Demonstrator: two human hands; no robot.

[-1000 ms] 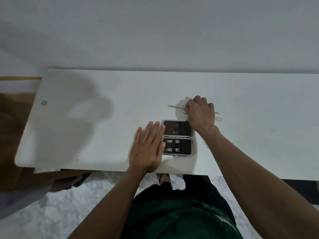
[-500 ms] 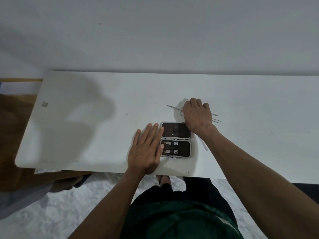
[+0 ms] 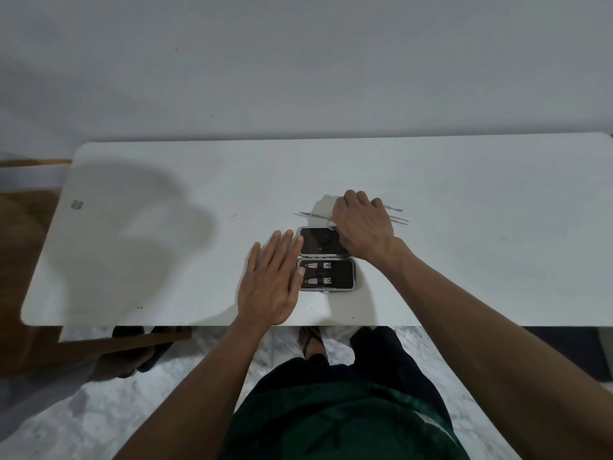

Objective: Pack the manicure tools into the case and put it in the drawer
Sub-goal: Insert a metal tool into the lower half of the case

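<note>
An open black manicure case (image 3: 326, 258) with a metal rim lies on the white table (image 3: 166, 260) near its front edge. Its near half holds two small clippers (image 3: 317, 273); its far half looks dark and bare. My left hand (image 3: 270, 287) lies flat on the table, fingers apart, fingertips touching the case's left edge. My right hand (image 3: 363, 224) is curled just behind the case, over thin metal tools. One pointed tool (image 3: 310, 214) sticks out to the left, two more tool ends (image 3: 398, 215) to the right. A small metal loop shows at the thumb.
The white wall stands right behind the table. A brown wooden piece (image 3: 30, 260) sits at the left, partly under the table's edge. Below are marble floor, my dark clothes and a sandalled foot (image 3: 313, 343). A small mark (image 3: 77, 204) is on the table's left.
My right hand has drawn slightly nearer, towards the case's far right corner, staying curled on the tools. My left hand stays flat beside the case. The view has shifted a little.
</note>
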